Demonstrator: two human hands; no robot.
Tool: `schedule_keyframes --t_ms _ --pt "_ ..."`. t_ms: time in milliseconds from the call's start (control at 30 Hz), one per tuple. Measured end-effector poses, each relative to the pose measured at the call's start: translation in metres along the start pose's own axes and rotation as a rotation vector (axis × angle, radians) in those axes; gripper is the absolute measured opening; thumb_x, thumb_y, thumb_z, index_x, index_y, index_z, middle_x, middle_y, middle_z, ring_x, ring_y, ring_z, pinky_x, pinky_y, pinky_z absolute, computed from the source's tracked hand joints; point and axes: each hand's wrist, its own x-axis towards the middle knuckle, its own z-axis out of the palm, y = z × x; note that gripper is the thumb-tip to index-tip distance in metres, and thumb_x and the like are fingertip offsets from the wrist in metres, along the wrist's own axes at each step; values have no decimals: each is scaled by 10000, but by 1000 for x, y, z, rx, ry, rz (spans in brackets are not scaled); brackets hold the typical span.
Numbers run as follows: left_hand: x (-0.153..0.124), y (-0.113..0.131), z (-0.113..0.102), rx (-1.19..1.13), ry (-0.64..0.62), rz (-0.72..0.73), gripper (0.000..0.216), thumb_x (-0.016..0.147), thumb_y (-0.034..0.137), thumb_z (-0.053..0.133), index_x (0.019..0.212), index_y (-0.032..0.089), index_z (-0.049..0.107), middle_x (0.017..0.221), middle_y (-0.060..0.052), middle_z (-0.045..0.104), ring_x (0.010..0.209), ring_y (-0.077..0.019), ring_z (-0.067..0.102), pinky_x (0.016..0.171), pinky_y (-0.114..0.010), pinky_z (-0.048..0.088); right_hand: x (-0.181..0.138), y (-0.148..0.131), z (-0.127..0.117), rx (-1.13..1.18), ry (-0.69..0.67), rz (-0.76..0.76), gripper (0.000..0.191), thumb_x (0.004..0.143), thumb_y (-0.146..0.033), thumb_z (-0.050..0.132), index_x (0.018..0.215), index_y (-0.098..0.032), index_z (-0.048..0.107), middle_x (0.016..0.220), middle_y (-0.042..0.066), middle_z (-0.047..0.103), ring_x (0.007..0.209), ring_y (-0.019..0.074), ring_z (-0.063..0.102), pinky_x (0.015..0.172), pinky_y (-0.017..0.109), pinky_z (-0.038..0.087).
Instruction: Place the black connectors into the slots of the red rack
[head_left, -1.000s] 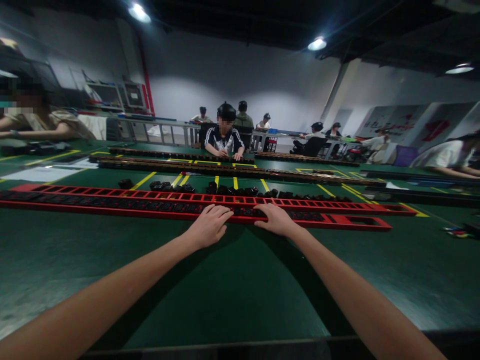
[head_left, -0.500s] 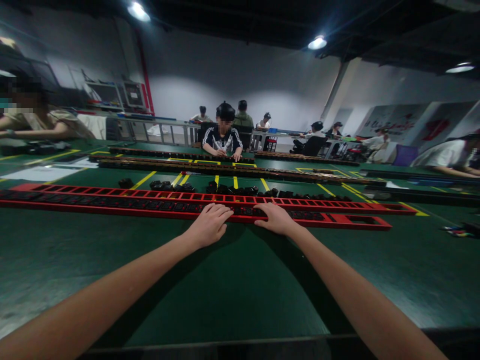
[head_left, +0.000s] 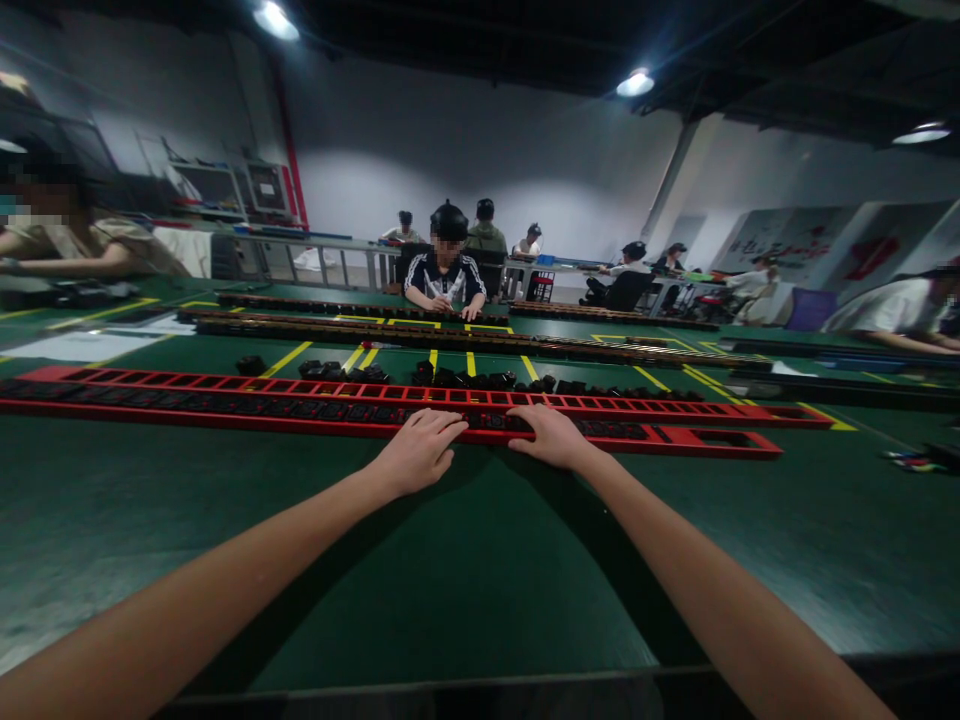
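A long red frame [head_left: 679, 438] lies across the green table, its slots filled with black square parts [head_left: 363, 412] over most of its length. My left hand [head_left: 421, 448] rests on this frame, fingers stretched over the black parts and thumb apart. To its right, my right hand [head_left: 549, 437] touches the same frame with its fingertips on top and its thumb at the near edge. A short stretch of black parts shows between the two hands. Just behind lies a second red frame [head_left: 766, 412] with rows of open slots. What is under my fingers is hidden.
Loose black pieces [head_left: 487, 381] lie scattered behind the frames. Farther back are long dark rails [head_left: 592, 346], white paper [head_left: 82, 345] and yellow tape lines. A co-worker [head_left: 445, 270] sits opposite; others sit at both sides. Coloured wires [head_left: 916, 461] lie at the right.
Both hands stay almost in the same place on the red frame. The co-worker opposite has shifted the head slightly.
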Motion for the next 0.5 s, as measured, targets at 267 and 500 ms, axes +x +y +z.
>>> schedule_keyframes --t_ms 267,500 --pt "1 2 -3 -5 1 -13 501 931 206 514 1430 195 479 1443 -76 538 1367 -263 426 1210 -522 224 0 2 2 2 7 -6 569 856 -447 690 1356 -199 580 1316 129 640 1178 312 604 1005 444 473" --pt "2 2 -8 -26 3 -12 479 926 209 523 1404 182 498 1393 -90 581 1281 -248 514 1191 -519 263 -1 1 1 6 4 -10 578 861 -437 684 1370 -189 566 1322 127 636 1186 311 598 1015 446 467"
